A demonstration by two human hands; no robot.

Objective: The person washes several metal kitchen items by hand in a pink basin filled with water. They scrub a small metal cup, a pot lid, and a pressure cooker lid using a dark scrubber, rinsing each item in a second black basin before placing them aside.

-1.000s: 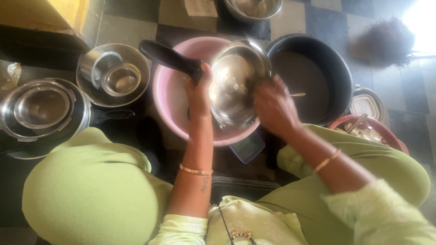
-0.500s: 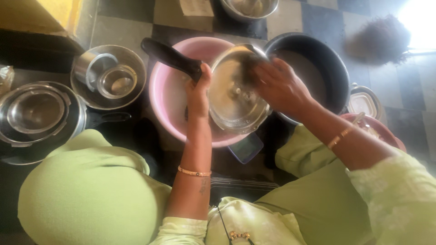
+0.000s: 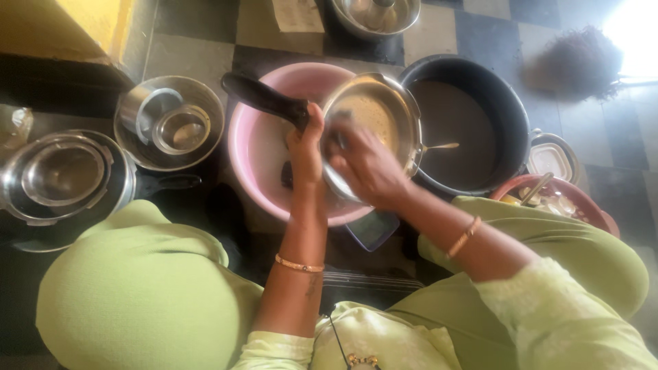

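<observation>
1. Steel pan point(image 3: 375, 116): it is held tilted above the pink basin point(image 3: 257, 147), its long black handle point(image 3: 264, 99) pointing up and left.
2. Left hand point(image 3: 306, 147): its grip is clamped on the pan where the handle meets the rim.
3. Right hand point(image 3: 367, 168): it lies inside the pan with fingers pressed to the wall; whether they close on a scrubber cannot be told.
4. Step: by the look of it, the inside is being scrubbed. Going on would call for a firm hold on the handle and turning the pan to reach fresh patches.
5. Around: a dark pot point(image 3: 466, 123) just right of the pan, stacked steel vessels point(image 3: 168, 123) at left on the tiled floor point(image 3: 439, 31).
</observation>
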